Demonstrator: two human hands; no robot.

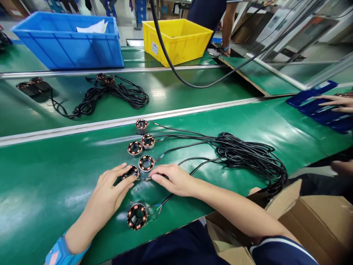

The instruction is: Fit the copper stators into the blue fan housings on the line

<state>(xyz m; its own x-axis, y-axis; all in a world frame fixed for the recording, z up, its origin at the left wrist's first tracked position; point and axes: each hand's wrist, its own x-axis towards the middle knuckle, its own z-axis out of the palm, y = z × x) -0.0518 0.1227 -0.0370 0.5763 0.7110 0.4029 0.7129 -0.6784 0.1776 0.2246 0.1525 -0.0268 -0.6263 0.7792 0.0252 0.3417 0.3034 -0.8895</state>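
Note:
My left hand [106, 191] is closed around a motor stator [130, 171], a short metal ring with copper windings inside, resting on the green work surface. With finger and thumb, my right hand [175, 179] pinches the thin coloured lead wires [149, 179] just right of that ring. Beyond my fingertips sits another stator [146, 163], with more stators [135, 148] further back. Nearer to me, a stator [137, 216] is tipped so its opening faces me. Black cables run from the stators to a coiled bundle of cable [242, 149] on the right.
Across a metal rail [110, 123] lie more stators [34, 86] and coiled black cable [110, 97]. A blue bin [82, 49] and a yellow bin [176, 42] stand behind. One cable [176, 75] hangs across. Cardboard boxes [317, 217] are at right; another person's hand [338, 103] touches a blue rack [320, 108].

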